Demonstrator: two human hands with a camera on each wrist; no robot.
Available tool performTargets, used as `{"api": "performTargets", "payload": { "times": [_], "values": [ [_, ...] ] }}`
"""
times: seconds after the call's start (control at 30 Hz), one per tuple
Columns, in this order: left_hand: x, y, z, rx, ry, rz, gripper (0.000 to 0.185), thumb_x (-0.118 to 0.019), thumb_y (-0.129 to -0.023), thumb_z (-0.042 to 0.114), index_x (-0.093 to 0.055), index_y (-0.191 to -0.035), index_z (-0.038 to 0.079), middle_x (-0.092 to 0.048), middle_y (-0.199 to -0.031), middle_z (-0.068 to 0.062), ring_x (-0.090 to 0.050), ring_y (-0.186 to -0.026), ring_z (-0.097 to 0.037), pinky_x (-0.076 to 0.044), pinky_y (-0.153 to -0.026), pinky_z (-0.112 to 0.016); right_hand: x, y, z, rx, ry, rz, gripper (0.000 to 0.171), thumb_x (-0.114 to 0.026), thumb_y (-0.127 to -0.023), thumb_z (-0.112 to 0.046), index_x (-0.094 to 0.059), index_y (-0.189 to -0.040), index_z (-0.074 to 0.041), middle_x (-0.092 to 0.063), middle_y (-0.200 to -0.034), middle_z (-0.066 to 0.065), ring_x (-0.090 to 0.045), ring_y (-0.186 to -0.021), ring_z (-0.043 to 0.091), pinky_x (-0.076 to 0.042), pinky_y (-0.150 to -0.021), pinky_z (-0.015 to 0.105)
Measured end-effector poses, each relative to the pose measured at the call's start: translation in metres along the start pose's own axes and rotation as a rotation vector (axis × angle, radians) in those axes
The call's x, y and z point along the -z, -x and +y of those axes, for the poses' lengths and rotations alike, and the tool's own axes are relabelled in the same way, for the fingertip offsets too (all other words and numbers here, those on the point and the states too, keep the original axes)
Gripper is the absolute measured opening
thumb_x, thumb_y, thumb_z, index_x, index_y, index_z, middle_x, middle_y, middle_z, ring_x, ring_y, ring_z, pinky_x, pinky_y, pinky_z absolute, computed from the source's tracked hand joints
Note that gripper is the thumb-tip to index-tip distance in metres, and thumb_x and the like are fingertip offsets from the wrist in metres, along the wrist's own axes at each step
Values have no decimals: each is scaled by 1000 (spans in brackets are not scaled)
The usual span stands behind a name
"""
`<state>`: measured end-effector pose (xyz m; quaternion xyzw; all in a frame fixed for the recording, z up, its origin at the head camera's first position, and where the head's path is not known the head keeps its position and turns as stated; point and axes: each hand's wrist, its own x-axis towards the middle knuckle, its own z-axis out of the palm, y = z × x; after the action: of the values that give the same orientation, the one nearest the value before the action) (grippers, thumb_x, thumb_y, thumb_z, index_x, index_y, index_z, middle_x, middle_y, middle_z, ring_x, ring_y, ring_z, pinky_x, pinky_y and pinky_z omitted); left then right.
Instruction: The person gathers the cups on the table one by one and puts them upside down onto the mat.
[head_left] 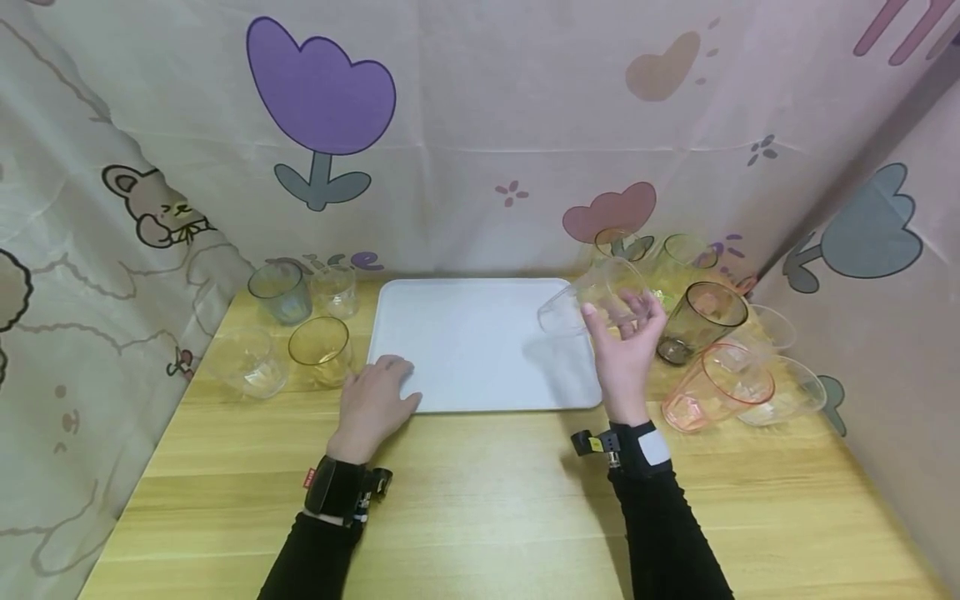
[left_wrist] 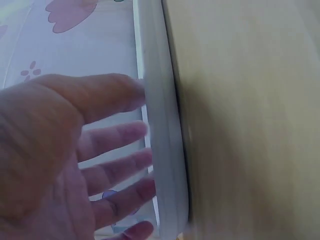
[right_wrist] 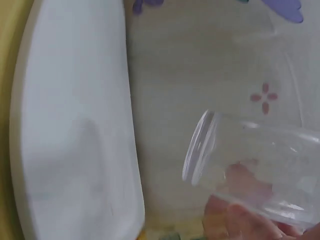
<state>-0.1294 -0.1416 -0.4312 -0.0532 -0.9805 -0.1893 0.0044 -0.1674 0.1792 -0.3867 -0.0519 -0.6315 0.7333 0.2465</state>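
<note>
My right hand [head_left: 626, 337] holds a clear plastic cup [head_left: 592, 298] on its side above the right part of the white tray [head_left: 472, 333], fingers curled round it. In the right wrist view the clear cup [right_wrist: 255, 165] lies across my fingers [right_wrist: 235, 220], its base end pointing toward the tray [right_wrist: 70, 140]. My left hand [head_left: 373, 400] rests flat at the tray's near left corner, fingers straight. The left wrist view shows its fingers [left_wrist: 107, 135] against the tray's rim [left_wrist: 162, 140].
Four cups stand left of the tray: a grey one [head_left: 280, 292], a clear one [head_left: 333, 290], an amber one [head_left: 320, 348], another clear one [head_left: 247, 360]. Several cups crowd the right, among them a dark one [head_left: 701, 321] and a pink one [head_left: 716, 387]. Printed cloth walls enclose the wooden table [head_left: 487, 492].
</note>
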Motion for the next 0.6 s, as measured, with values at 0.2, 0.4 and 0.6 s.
{"api": "performTargets", "payload": {
  "times": [0.2,0.4,0.6],
  "values": [
    [-2,-3,6,-32,102,113,56,-78,-90,37,-64,-137,11,-61,-143,-12,-62,-123,-36,-49,-99,-58,-15,11,3,-93,-125,-97,75,-76,-93,-4,-26,-148,-9,-43,-146,10,-61,-118,26,-60,-91,31],
    [-5,-7,15,-181,237,287,64,-87,-84,37,-63,-138,11,-59,-143,-9,-62,-123,-29,-55,-96,-49,-32,28,9,-155,-140,-176,68,-74,-94,-4,-27,-143,-9,-51,-138,9,-63,-104,18,-63,-82,34],
    [-9,-8,23,-324,359,321,78,-92,-78,34,-57,-144,10,-53,-149,-8,-55,-133,-27,-54,-101,-46,-45,44,17,-189,-156,-249,59,-71,-97,-10,-27,-136,-11,-53,-130,9,-70,-98,15,-64,-77,34]
  ]
}}
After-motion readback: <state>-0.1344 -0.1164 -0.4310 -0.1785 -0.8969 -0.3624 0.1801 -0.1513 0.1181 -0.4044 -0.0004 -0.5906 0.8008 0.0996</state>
